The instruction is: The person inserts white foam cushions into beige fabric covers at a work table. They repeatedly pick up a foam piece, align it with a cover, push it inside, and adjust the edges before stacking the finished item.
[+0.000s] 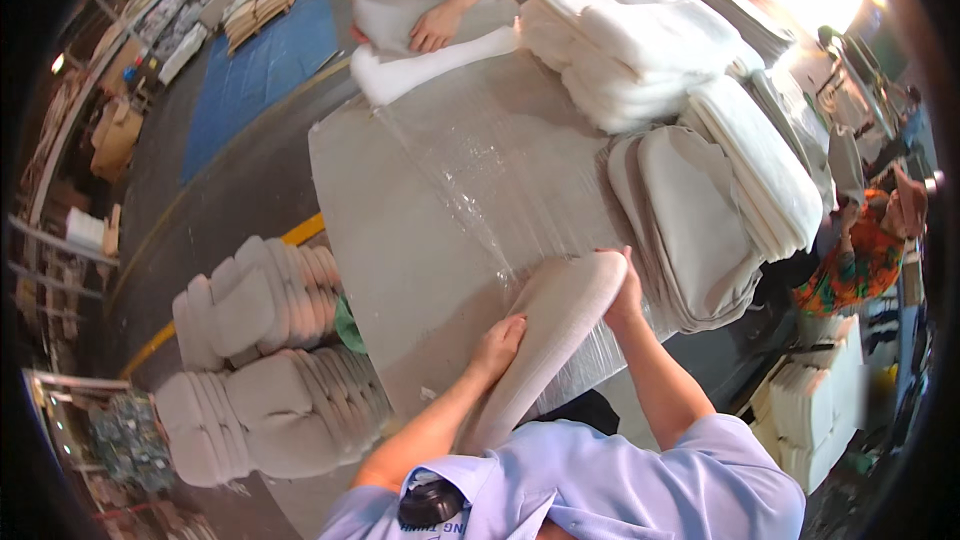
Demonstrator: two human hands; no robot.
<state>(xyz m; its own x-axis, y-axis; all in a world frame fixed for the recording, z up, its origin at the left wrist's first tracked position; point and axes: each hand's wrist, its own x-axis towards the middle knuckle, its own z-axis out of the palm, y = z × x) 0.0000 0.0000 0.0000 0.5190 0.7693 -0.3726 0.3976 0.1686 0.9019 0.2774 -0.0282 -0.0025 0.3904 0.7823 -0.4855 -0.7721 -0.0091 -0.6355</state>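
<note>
A beige fabric-covered cushion (pixel 553 327) stands tilted on its edge in front of my chest, over the near edge of the table. My left hand (pixel 497 348) grips its left face, fingers bent against the cloth. At the far upper end, my right hand (pixel 625 290) is closed round the right edge, with part of its fingers hidden behind the cushion. Just right of that hand lies a stack of flat beige fabric covers (pixel 690 225). Beneath the cushion, clear plastic film covers part of the work table (pixel 400 210).
Thick white padding (pixel 640 40) is piled at the back right, with more folded padding (pixel 765 175) beside the covers. Across the table, a co-worker's hand (pixel 435 28) rests on a grey-beige cushion (pixel 400 10) above white padding. Stacked finished cushions (pixel 290 410) stand left of the table.
</note>
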